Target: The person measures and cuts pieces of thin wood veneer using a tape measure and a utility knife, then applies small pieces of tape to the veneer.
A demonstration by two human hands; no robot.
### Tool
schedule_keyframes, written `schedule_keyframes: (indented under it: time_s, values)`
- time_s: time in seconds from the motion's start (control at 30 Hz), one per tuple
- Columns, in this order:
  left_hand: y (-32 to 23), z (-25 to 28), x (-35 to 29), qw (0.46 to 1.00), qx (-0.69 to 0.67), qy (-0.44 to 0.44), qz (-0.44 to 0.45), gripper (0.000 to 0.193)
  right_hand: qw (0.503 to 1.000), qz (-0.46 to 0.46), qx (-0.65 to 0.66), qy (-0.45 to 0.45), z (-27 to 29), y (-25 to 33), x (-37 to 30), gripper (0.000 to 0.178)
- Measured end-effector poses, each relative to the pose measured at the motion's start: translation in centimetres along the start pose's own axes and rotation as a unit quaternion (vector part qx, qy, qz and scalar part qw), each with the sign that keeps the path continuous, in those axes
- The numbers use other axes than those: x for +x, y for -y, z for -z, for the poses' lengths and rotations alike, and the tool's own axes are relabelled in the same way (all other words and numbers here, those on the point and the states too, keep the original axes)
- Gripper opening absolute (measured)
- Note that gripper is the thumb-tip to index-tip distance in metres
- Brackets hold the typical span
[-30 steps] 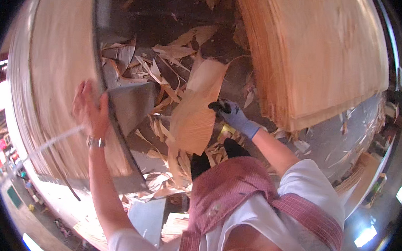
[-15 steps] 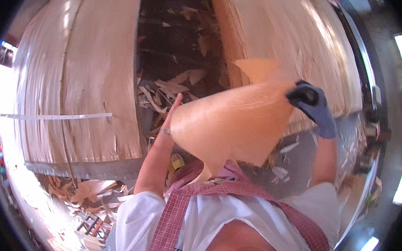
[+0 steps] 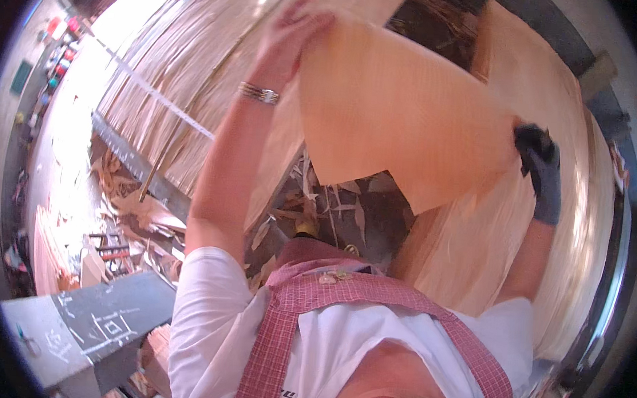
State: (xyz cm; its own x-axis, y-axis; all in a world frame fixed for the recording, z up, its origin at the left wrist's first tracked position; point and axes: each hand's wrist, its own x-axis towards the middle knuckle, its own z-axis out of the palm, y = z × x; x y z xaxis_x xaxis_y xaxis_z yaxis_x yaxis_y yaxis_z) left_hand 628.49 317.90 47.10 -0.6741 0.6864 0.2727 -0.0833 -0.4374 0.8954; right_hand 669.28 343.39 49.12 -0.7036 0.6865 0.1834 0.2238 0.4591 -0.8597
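A thin, pale orange wood veneer sheet [image 3: 404,109] with a jagged lower edge is held up between both my hands. My right hand [image 3: 539,150], in a grey glove with dark fingers, pinches its right edge. At the sheet's upper left corner is my bare left hand [image 3: 293,33], blurred, its fingers bent over the edge. A banded watch [image 3: 259,93] circles the left wrist. Beneath the sheet on the left lies a broad stack of veneer [image 3: 194,82], and a second veneer stack [image 3: 504,261] lies under my right arm.
Torn veneer scraps [image 3: 332,207] litter the dark gap between the stacks. A white strip [image 3: 150,90] crosses the left stack. At lower left stands a grey bench [image 3: 107,317] with chalk-like marks, with more scraps [image 3: 136,202] beyond it.
The veneer sheet has gone from curled to spread flatter and has risen. My left hand has moved up and forward to its corner. The view has turned, bringing the grey bench in.
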Motion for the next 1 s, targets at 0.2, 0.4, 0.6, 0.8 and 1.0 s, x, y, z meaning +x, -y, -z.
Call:
schedule_keyframes:
  time_s: [0.2,0.4,0.6,0.8,1.0]
  values:
    - [-11.4,6.1,-6.4,0.948,0.199,-0.112,-0.22,0.06,0.963,0.122,-0.133,0.202,-10.2,10.1,19.7,0.02]
    - [-0.6,9.4,-16.1,0.93,0.293,-0.207,-0.084,0.034,0.846,0.248,-0.191,0.431,-27.9,14.2,37.5,0.025]
    - [12.8,10.2,-15.8,0.974,0.048,-0.189,0.116,0.052,0.73,0.331,-0.417,0.429,-48.3,11.9,43.8,0.025]
    - [22.2,10.9,-10.5,0.916,-0.266,-0.209,0.217,0.06,0.572,0.493,-0.521,0.398,-58.6,7.4,45.9,0.016]
    - [27.9,9.6,-3.1,0.882,-0.326,-0.32,0.119,0.053,0.626,0.612,-0.299,0.38,-60.2,8.5,51.7,0.019]
